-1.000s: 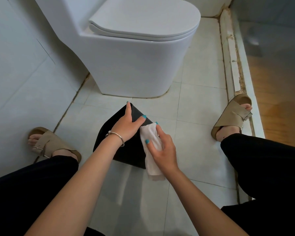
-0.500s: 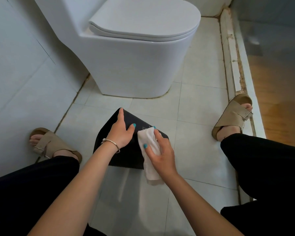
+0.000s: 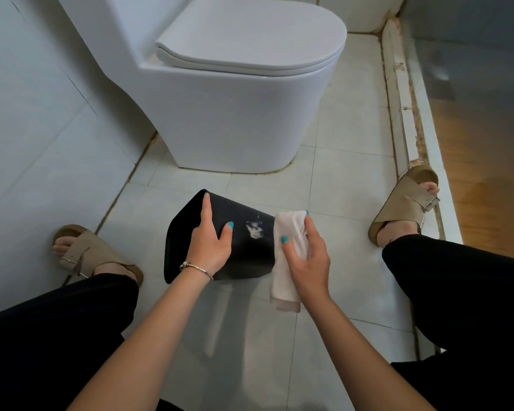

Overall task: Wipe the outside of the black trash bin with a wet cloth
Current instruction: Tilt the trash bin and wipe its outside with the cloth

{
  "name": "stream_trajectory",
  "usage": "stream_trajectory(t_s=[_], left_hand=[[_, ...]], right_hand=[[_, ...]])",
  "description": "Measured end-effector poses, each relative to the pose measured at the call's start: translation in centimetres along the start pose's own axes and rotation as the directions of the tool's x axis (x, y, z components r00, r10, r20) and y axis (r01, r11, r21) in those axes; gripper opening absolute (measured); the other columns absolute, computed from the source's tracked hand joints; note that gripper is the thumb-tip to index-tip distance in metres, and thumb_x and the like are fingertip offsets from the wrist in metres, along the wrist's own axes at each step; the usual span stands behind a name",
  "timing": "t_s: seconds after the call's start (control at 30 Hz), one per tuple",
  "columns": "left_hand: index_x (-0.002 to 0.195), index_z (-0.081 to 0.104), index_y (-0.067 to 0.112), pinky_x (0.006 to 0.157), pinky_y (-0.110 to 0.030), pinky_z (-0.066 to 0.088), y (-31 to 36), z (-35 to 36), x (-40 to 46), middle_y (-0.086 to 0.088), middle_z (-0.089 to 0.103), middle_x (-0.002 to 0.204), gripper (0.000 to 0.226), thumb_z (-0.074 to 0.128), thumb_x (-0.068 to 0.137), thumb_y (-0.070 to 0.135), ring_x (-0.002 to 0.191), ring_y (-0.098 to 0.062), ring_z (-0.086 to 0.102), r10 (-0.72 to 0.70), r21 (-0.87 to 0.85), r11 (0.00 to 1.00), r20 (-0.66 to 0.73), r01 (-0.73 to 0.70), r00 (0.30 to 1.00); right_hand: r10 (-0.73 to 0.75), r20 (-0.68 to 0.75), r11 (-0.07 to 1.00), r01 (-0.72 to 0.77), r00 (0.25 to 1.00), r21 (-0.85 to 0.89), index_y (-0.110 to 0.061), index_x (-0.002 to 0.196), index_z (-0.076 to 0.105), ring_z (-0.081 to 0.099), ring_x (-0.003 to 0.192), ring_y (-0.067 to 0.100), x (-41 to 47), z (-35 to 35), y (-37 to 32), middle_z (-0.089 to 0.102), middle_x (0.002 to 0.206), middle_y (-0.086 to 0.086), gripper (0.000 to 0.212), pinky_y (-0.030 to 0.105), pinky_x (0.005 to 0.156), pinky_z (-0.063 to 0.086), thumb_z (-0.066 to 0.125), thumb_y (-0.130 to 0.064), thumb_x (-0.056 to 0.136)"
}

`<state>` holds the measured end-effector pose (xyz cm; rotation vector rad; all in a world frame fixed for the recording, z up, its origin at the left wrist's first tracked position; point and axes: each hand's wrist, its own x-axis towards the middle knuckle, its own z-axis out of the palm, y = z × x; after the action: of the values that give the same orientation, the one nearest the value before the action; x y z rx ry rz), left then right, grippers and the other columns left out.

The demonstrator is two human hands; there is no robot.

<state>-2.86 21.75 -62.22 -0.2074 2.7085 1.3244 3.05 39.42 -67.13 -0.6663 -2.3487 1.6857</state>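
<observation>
- Black bin (image 3: 247, 256) is laid on its side on the tiled floor (image 3: 333, 185), in front of the toilet (image 3: 238, 114).
- It is steadied by the left hand (image 3: 209, 247), laid flat on top with fingers straight.
- White cloth (image 3: 288, 232) is gripped by the right hand (image 3: 309, 259) and pressed against the bin's right end.
- A pale smear (image 3: 255, 229) is seen between the hands.

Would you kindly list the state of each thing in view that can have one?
Black trash bin: lying on its side, white smear on its wall.
Cloth: crumpled, against the bin's right end.
Left hand: flat on the bin.
Right hand: gripping the cloth.
Toilet lid: closed.
</observation>
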Motion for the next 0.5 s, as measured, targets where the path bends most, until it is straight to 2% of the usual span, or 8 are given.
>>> stream_trajectory(t_s=[0.07, 0.23, 0.3, 0.33, 0.43, 0.5], left_hand=[[0.154, 0.002, 0.028, 0.077, -0.036, 0.052, -0.1, 0.2, -0.1, 0.018, 0.043, 0.076, 0.077, 0.053, 0.097, 0.021, 0.065, -0.004, 0.049, -0.001, -0.004, 1.000, 0.004, 0.001, 1.000], [0.154, 0.003, 0.026, 0.077, -0.036, 0.054, -0.2, 0.6, -0.8, 0.014, 0.047, 0.078, 0.076, 0.053, 0.097, 0.019, 0.075, -0.017, 0.057, 0.017, -0.020, 1.000, 0.017, -0.017, 1.000], [0.154, 0.003, 0.026, 0.079, -0.039, 0.054, -0.3, 0.6, -0.8, 0.016, 0.045, 0.077, 0.076, 0.054, 0.096, 0.019, 0.069, -0.011, 0.053, 0.022, -0.024, 0.999, 0.016, -0.022, 1.000], [0.154, 0.004, 0.026, 0.079, -0.037, 0.053, -0.3, 0.5, -0.8, 0.014, 0.046, 0.080, 0.076, 0.054, 0.096, 0.019, 0.068, -0.007, 0.050, 0.026, -0.029, 0.999, 0.013, -0.025, 1.000], [0.154, 0.005, 0.025, 0.076, -0.020, 0.045, -0.2, 0.2, -1.0, 0.012, 0.046, 0.101, 0.076, 0.054, 0.096, 0.017, 0.075, -0.002, 0.050, 0.033, -0.061, 0.998, 0.032, -0.031, 0.999], [0.154, 0.004, 0.026, 0.077, -0.016, 0.042, -0.2, -0.1, -1.1, 0.014, 0.044, 0.107, 0.076, 0.054, 0.096, 0.016, 0.076, 0.005, 0.050, 0.026, -0.082, 0.996, 0.062, -0.021, 0.998]], right_hand=[[0.016, -0.008, 1.000, -0.016, 1.000, 0.004, -0.039, 0.148, 0.034, 0.048, 0.096, -0.014, 0.0, -0.1, 0.1, 0.048, 0.113, -0.013, 0.066, -0.002, 0.070, 0.037, 0.067, -0.031, 0.091], [0.079, -0.026, 0.996, -0.079, 0.997, 0.033, -0.044, 0.146, 0.034, 0.051, 0.094, -0.003, 0.2, 0.0, 0.6, 0.047, 0.108, -0.015, 0.065, 0.017, 0.083, 0.041, 0.067, -0.034, 0.090], [0.107, -0.025, 0.994, -0.106, 0.994, 0.032, -0.044, 0.146, 0.035, 0.051, 0.094, -0.001, 0.4, 0.1, 1.0, 0.047, 0.108, -0.014, 0.065, 0.020, 0.085, 0.038, 0.066, -0.035, 0.091], [0.123, -0.024, 0.992, -0.122, 0.992, 0.040, -0.043, 0.146, 0.035, 0.050, 0.095, 0.000, 0.4, 0.1, 1.2, 0.048, 0.110, -0.014, 0.064, 0.020, 0.087, 0.037, 0.066, -0.035, 0.091], [0.176, -0.017, 0.982, -0.174, 0.984, 0.068, -0.041, 0.147, 0.036, 0.048, 0.108, 0.003, 0.5, 0.3, 1.9, 0.051, 0.122, -0.016, 0.064, 0.021, 0.092, 0.037, 0.066, -0.035, 0.091], [0.206, -0.013, 0.976, -0.204, 0.978, 0.074, -0.040, 0.148, 0.035, 0.048, 0.115, 0.005, 0.4, 0.6, 2.4, 0.051, 0.134, -0.013, 0.064, 0.023, 0.097, 0.038, 0.064, -0.036, 0.091]])
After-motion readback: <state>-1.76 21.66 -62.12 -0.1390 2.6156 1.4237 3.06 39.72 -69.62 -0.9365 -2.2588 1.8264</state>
